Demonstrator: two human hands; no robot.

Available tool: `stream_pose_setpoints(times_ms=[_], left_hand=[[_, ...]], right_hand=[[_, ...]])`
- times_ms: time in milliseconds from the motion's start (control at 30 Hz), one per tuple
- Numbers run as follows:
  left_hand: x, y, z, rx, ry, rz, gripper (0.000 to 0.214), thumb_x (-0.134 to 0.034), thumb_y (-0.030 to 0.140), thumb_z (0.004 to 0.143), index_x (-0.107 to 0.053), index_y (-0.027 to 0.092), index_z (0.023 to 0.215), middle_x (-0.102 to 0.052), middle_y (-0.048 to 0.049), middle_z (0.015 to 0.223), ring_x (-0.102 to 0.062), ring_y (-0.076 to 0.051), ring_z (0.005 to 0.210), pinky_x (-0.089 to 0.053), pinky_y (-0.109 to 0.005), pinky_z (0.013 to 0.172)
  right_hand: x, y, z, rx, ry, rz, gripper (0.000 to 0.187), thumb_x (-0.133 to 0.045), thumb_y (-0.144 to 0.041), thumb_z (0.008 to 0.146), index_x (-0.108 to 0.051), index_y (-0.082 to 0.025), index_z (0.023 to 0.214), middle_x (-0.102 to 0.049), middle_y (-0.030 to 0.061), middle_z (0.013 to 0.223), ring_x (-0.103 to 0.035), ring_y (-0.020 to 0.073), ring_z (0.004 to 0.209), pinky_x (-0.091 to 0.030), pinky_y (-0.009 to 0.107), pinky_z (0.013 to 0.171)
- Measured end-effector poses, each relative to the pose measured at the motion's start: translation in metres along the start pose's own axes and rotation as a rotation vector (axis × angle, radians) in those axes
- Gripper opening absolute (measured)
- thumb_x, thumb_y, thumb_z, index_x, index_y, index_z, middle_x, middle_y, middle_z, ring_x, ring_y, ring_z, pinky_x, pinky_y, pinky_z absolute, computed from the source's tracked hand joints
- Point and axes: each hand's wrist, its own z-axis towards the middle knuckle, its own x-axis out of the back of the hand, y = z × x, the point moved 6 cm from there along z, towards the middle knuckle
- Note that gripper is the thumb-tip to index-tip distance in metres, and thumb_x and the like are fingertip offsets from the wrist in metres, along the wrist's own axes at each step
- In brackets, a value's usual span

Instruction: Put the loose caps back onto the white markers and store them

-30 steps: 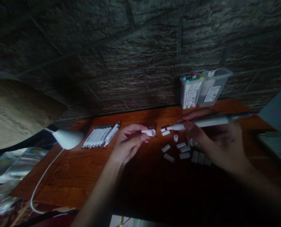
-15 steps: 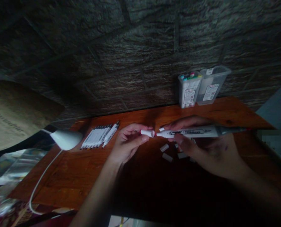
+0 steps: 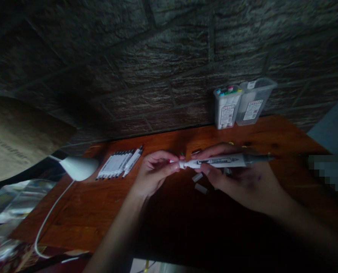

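Marker [image 3: 221, 161] and small white cap [image 3: 181, 164] meet between the left hand [image 3: 151, 172] and the right hand [image 3: 242, 178]. The left hand pinches the cap with thumb and fingers. The right hand holds the marker sideways, with its grey end pointing away from the left hand. The white end touches the cap's open mouth, but I cannot tell how far in it goes. Two loose caps [image 3: 201, 188] lie on the brown table [image 3: 80, 212], just below the right hand's fingers. A row of pens [image 3: 119, 163] lies just left of the left hand. Past the right hand, by the wall [image 3: 180, 76], stand a clear box full of pens [image 3: 228, 110] and another clear box [image 3: 252, 104].
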Motion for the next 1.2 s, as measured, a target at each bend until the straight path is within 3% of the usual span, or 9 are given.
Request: stream_pose_setpoints(times_ms=[367,800,1200], left_hand=[[0.0018,-0.0039,0.0005,-0.013,-0.015,-0.005,0.013,-0.084,0.015,0.068,-0.078,0.021,0.079,-0.079,-0.0019,0.085,-0.071,-0.008,0.068,-0.057,-0.015,0.066],[0.0007,-0.0050,0.0000,0.008,0.009,-0.007,0.013,-0.085,0.016,0.068,-0.079,0.021,0.078,-0.079,-0.0025,0.085,-0.071,-0.009,0.070,-0.059,-0.015,0.066],[0.0001,-0.0036,0.0003,0.024,0.047,-0.004,0.015,-0.088,0.019,0.064,-0.079,0.021,0.075,-0.079,-0.0022,0.081,-0.070,-0.009,0.065,-0.058,-0.014,0.061]], right_hand=[[0.0049,-0.0008,0.0034,-0.040,0.010,-0.081,0.015,-0.071,-0.010,0.076,-0.070,-0.021,0.087,-0.075,-0.0004,0.084,-0.069,0.0130,0.069,-0.054,0.019,0.055],[0.0020,0.0025,-0.0017,0.027,-0.041,-0.044,0.019,-0.070,-0.015,0.081,-0.069,-0.024,0.098,-0.075,0.0003,0.100,-0.072,0.0161,0.090,-0.060,0.024,0.075],[0.0036,-0.0049,0.0003,0.060,-0.043,-0.097,0.018,-0.072,-0.013,0.078,-0.070,-0.023,0.093,-0.076,0.0003,0.095,-0.074,0.0156,0.085,-0.060,0.022,0.072]])
